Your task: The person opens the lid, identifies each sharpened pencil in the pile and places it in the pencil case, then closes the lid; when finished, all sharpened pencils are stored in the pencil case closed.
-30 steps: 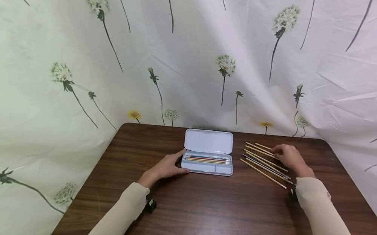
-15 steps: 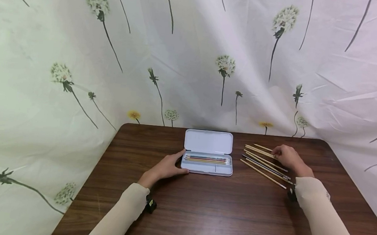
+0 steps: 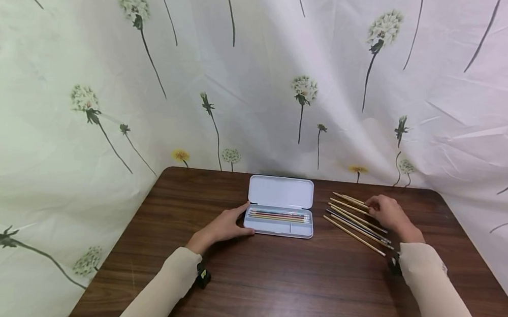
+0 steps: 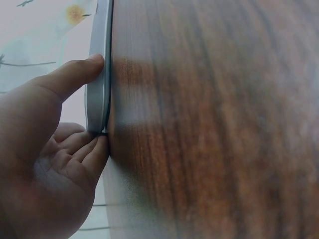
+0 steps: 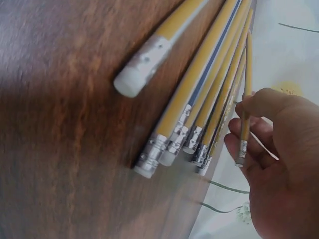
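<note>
My left hand (image 3: pixel 224 224) grips the left end of an open white pencil case (image 3: pixel 281 191), thumb on the front side and fingers round the back corner. In its rear compartment lies a row of several pencils (image 3: pixel 279 216). Over on the right, my right hand (image 3: pixel 386 211) pinches one yellow pencil (image 5: pixel 248 69) between thumb and fingers, near its eraser end. The right wrist view shows this pencil raised off the table. Beside it several loose pencils (image 3: pixel 354 235) lie slanted on the table, mostly yellow, one dark blue (image 5: pixel 215 55), erasers toward me.
The case's front part (image 3: pixel 270 226) is split by a small divider, and its lid leans back toward the curtain. A white curtain with dandelion prints (image 3: pixel 243 76) hangs behind the brown wooden table (image 3: pixel 278 283).
The pencil in my right hand has shifted slightly, its tip swinging beside the farthest loose pencil. My left hand and the case stay where they were.
</note>
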